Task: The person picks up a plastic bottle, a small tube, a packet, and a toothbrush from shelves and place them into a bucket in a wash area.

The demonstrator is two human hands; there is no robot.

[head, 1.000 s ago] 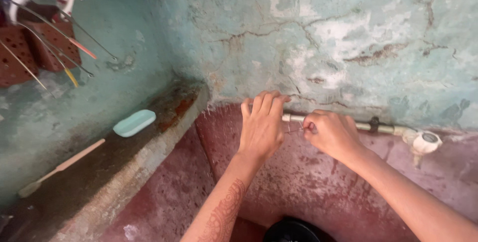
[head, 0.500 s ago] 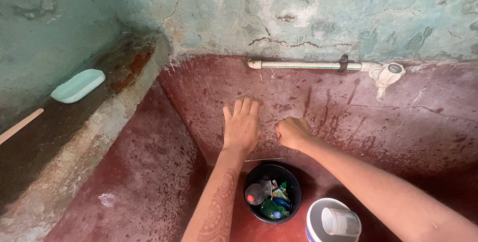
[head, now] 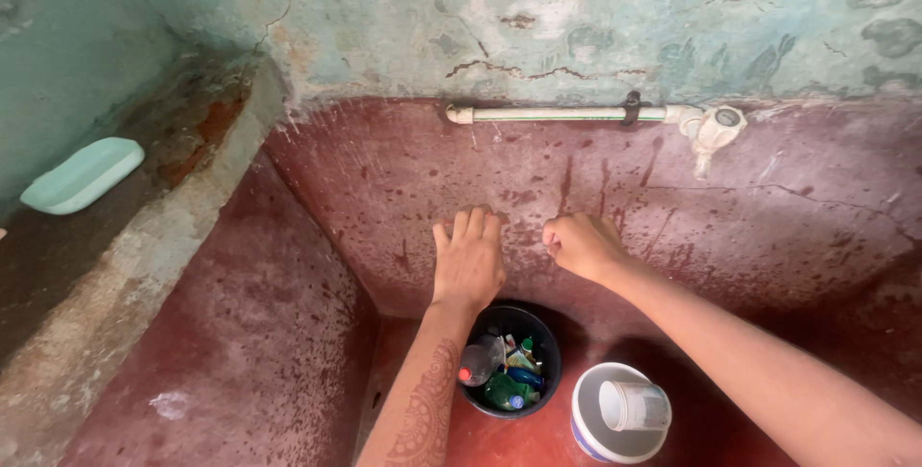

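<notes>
- Left hand (head: 469,261): flat, fingers extended, against the red-stained wall (head: 384,179)
- Right hand (head: 579,243): fisted; contents cannot be told
- White pipe (head: 557,114): above, untouched; black bucket (head: 538,328) below

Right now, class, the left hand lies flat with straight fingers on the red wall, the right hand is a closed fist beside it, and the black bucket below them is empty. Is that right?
Not quite. The black bucket is not empty: the head view shows bottles and other small containers inside it. The rest stands: the left hand lies flat on the red wall, and the right hand is a closed fist beside it.
</notes>
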